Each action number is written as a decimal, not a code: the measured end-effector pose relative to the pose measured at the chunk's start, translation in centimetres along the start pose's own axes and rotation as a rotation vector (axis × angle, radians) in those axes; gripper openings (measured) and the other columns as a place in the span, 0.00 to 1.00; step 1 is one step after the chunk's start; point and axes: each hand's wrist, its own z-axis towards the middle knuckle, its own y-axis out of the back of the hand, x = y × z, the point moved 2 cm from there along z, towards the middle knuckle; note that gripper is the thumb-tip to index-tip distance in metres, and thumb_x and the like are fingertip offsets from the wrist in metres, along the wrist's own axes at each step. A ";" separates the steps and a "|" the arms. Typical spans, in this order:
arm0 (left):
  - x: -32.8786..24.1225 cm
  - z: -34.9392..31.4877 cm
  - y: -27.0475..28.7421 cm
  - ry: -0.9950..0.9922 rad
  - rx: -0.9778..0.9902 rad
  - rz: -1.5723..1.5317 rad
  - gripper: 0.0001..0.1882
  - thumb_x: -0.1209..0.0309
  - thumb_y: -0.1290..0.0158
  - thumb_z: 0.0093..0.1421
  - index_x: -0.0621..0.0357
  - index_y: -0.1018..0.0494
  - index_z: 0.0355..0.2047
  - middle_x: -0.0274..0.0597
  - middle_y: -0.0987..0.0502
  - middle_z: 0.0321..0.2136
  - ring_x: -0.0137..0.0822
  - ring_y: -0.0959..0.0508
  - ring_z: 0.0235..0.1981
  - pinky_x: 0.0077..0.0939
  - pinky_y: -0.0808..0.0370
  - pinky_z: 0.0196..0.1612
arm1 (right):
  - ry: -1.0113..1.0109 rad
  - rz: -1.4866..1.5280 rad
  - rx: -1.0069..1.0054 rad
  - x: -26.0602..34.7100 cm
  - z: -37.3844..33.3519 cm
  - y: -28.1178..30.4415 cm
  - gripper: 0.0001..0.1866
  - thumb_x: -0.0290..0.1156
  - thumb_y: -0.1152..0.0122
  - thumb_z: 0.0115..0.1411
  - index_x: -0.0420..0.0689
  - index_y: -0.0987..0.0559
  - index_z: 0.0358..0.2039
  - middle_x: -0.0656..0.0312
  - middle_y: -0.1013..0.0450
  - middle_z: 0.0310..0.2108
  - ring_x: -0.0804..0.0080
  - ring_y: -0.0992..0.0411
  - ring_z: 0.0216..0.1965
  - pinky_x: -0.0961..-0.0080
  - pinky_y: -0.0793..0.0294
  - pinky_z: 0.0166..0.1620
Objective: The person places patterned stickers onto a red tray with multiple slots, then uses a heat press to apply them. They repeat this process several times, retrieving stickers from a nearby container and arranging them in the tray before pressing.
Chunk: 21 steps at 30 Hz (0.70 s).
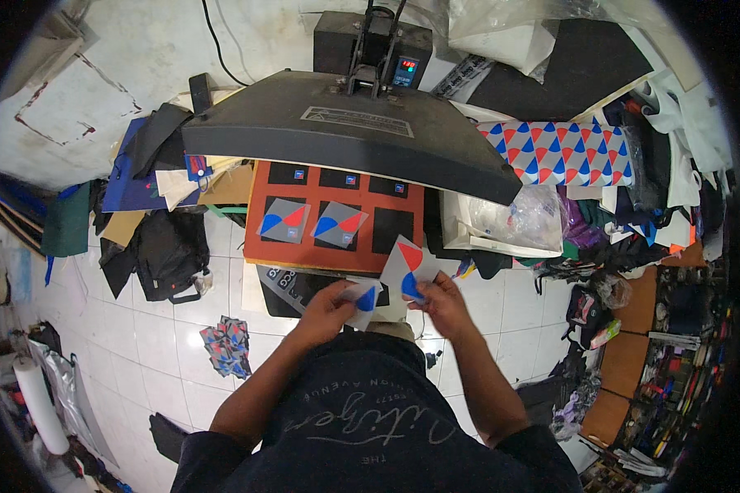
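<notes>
Above the front edge of a heat press, my left hand (325, 314) pinches a grey transfer sheet (364, 300) with a blue patch. My right hand (442, 306) grips another grey transfer sheet (403, 261) with red and blue shapes, held tilted. Beyond my hands, the orange press pad (304, 252) carries several black squares, some with a small blue label. Two squares in the near row are partly covered by grey transfer sheets, a left one (278, 220) and a middle one (337, 223). The near right black square (393, 232) is uncovered.
The press's dark upper plate (321, 131) is raised over the pad's far part. At right stand a white box (501, 242) with clear plastic and a patterned printed sheet (555, 154). A pile of printed pieces (226, 347) lies on the tiled floor; a black bag (171, 253) sits at left.
</notes>
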 end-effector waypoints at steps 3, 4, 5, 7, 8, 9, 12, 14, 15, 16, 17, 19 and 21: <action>-0.3 1.1 -1.4 0.089 0.050 0.008 0.16 0.64 0.47 0.61 0.58 0.28 0.47 0.38 0.24 0.35 0.27 0.26 0.33 0.23 0.29 0.37 | 0.060 0.003 -0.002 -2.8 0.5 -1.7 0.14 0.33 0.42 0.60 0.44 0.27 0.45 0.63 0.25 0.37 0.73 0.27 0.37 0.72 0.27 0.42; -0.8 1.4 -1.9 0.115 0.045 0.030 0.16 0.63 0.47 0.62 0.58 0.28 0.46 0.38 0.24 0.34 0.27 0.27 0.32 0.22 0.29 0.36 | 0.005 0.042 0.043 -2.7 0.4 -2.3 0.14 0.34 0.41 0.60 0.44 0.26 0.44 0.64 0.25 0.37 0.74 0.29 0.39 0.72 0.31 0.45; -1.3 1.6 -2.2 0.140 0.037 0.055 0.16 0.61 0.47 0.62 0.58 0.27 0.45 0.38 0.24 0.33 0.26 0.27 0.31 0.22 0.30 0.35 | -0.046 0.083 0.056 -2.5 0.4 -2.8 0.14 0.35 0.40 0.59 0.44 0.26 0.44 0.64 0.25 0.37 0.74 0.29 0.40 0.72 0.32 0.46; -0.7 2.2 -3.0 0.114 0.012 0.141 0.16 0.59 0.48 0.62 0.59 0.26 0.43 0.39 0.23 0.32 0.27 0.26 0.30 0.23 0.29 0.34 | -0.147 0.164 0.081 -2.4 0.3 -3.4 0.14 0.36 0.39 0.59 0.44 0.25 0.43 0.64 0.25 0.38 0.74 0.30 0.41 0.71 0.35 0.47; -0.9 2.4 -3.2 0.101 0.006 0.187 0.17 0.58 0.49 0.63 0.59 0.26 0.42 0.39 0.23 0.31 0.27 0.26 0.30 0.24 0.29 0.33 | -0.116 0.204 0.046 -2.6 0.3 -3.6 0.15 0.36 0.39 0.59 0.43 0.25 0.43 0.64 0.26 0.38 0.73 0.30 0.42 0.72 0.34 0.47; -1.1 2.6 -3.3 0.120 0.012 0.177 0.18 0.58 0.50 0.63 0.60 0.25 0.41 0.40 0.23 0.31 0.28 0.26 0.30 0.26 0.29 0.33 | -0.113 0.202 0.051 -2.5 0.5 -3.4 0.15 0.36 0.39 0.58 0.43 0.25 0.43 0.64 0.26 0.38 0.72 0.30 0.43 0.71 0.34 0.48; -1.6 3.1 -3.5 0.153 0.003 0.203 0.20 0.56 0.52 0.64 0.62 0.25 0.40 0.43 0.22 0.29 0.32 0.24 0.30 0.30 0.28 0.34 | -0.135 0.216 0.086 -2.3 0.8 -2.7 0.15 0.36 0.39 0.58 0.43 0.25 0.43 0.64 0.26 0.38 0.71 0.30 0.43 0.69 0.33 0.49; -1.6 3.4 -4.0 0.137 -0.031 0.294 0.21 0.55 0.53 0.64 0.64 0.26 0.39 0.44 0.23 0.28 0.34 0.24 0.30 0.32 0.28 0.35 | -0.182 0.244 0.130 -1.9 0.9 -2.5 0.14 0.36 0.40 0.59 0.44 0.25 0.43 0.65 0.26 0.37 0.72 0.30 0.39 0.71 0.33 0.48; -1.6 3.5 -4.1 0.097 -0.038 0.332 0.21 0.55 0.53 0.64 0.63 0.26 0.39 0.46 0.23 0.28 0.36 0.24 0.30 0.32 0.28 0.35 | -0.175 0.223 0.128 -1.5 0.7 -2.6 0.14 0.36 0.39 0.58 0.44 0.25 0.42 0.66 0.27 0.35 0.74 0.31 0.37 0.72 0.34 0.45; -1.6 3.6 -4.2 0.058 -0.045 0.371 0.21 0.55 0.53 0.64 0.63 0.26 0.39 0.47 0.23 0.28 0.37 0.23 0.30 0.32 0.28 0.35 | -0.169 0.201 0.125 -1.0 0.5 -2.7 0.14 0.36 0.39 0.58 0.44 0.25 0.42 0.67 0.28 0.34 0.75 0.32 0.34 0.73 0.34 0.43; -1.9 3.6 -4.3 0.016 -0.049 0.410 0.21 0.55 0.53 0.64 0.63 0.25 0.39 0.48 0.23 0.28 0.39 0.23 0.30 0.32 0.28 0.35 | -0.159 0.181 0.121 -0.5 0.3 -2.7 0.13 0.36 0.39 0.58 0.44 0.25 0.42 0.68 0.28 0.32 0.77 0.33 0.32 0.75 0.34 0.41; -2.4 3.7 -4.2 0.032 -0.030 0.491 0.20 0.55 0.55 0.64 0.60 0.24 0.40 0.51 0.22 0.29 0.46 0.21 0.32 0.36 0.27 0.36 | -0.103 0.064 0.088 0.0 0.3 -2.4 0.13 0.36 0.39 0.58 0.43 0.25 0.40 0.69 0.30 0.29 0.80 0.36 0.29 0.79 0.36 0.37; -2.8 4.1 -4.1 0.042 0.006 0.561 0.20 0.55 0.55 0.63 0.59 0.24 0.40 0.52 0.21 0.29 0.50 0.21 0.33 0.38 0.27 0.37 | 0.003 -0.068 0.036 0.8 0.8 -1.4 0.12 0.36 0.38 0.58 0.43 0.25 0.39 0.70 0.32 0.27 0.82 0.37 0.27 0.82 0.37 0.33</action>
